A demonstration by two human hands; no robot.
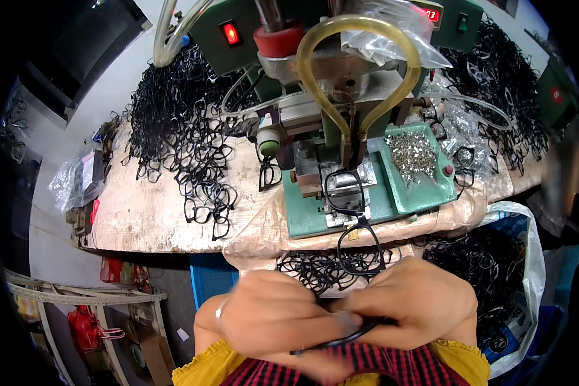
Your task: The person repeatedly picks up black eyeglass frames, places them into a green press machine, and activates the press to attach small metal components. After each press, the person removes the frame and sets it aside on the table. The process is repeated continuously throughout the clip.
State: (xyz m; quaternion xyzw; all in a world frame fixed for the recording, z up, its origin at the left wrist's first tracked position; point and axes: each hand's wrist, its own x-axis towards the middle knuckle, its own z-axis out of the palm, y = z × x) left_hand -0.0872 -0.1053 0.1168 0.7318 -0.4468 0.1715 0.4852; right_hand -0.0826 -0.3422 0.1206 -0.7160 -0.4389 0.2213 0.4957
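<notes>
My left hand [273, 318], blurred by motion, is closed low in front of the machine, with a ring showing on it. Beside it on the right, my right hand [415, 302] is curled with its fingers tucked in. Between them is a dark eyeglass frame [341, 340], gripped from both sides and partly hidden by the fingers. Just beyond my hands, a black eyeglass frame [345, 211] sits at the metal fixture [349, 180] of a green bench machine. Its lower rim hangs over the front edge of the base.
Heaps of black eyeglass frames [202, 154] cover the worktable [141, 215]. A green tray [399, 196] of small metal bits stands right of the fixture. More frames [315, 270] lie below the table edge. At right is a white sack [534, 283] of frames.
</notes>
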